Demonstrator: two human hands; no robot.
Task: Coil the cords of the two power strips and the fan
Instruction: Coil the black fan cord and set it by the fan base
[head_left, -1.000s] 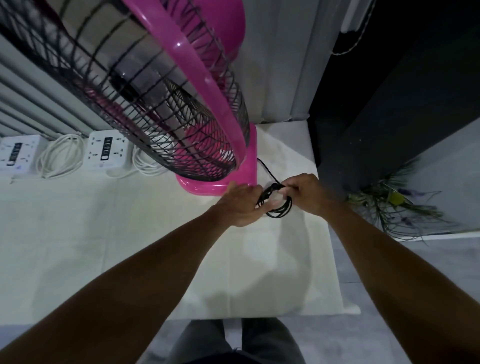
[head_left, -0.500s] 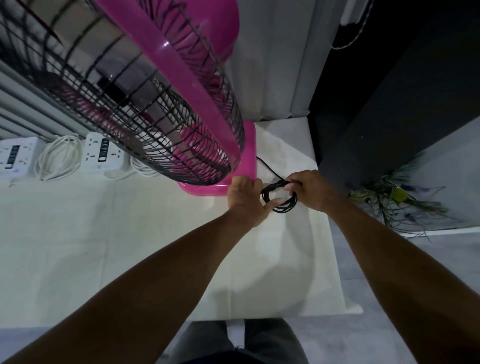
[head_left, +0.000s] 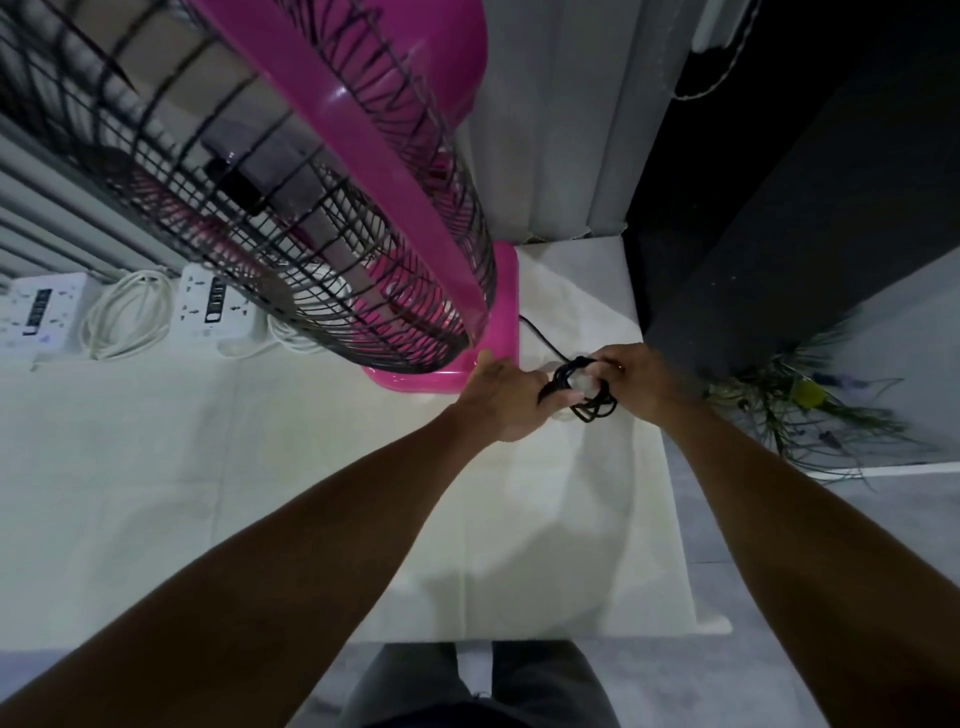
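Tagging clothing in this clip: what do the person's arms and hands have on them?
Both forearms are bare, with no sleeves in view. The left hand and right hand wear no gloves, and no watch or wristband shows. A tiny glint on a right finger may be a ring.

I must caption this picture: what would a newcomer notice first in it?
The big pink fan with its black wire cage fills the upper left, standing on the white cloth. Beside its base, the left hand and right hand hold a small coil of black cord between them. At the far left lie two white power strips with coiled cords.
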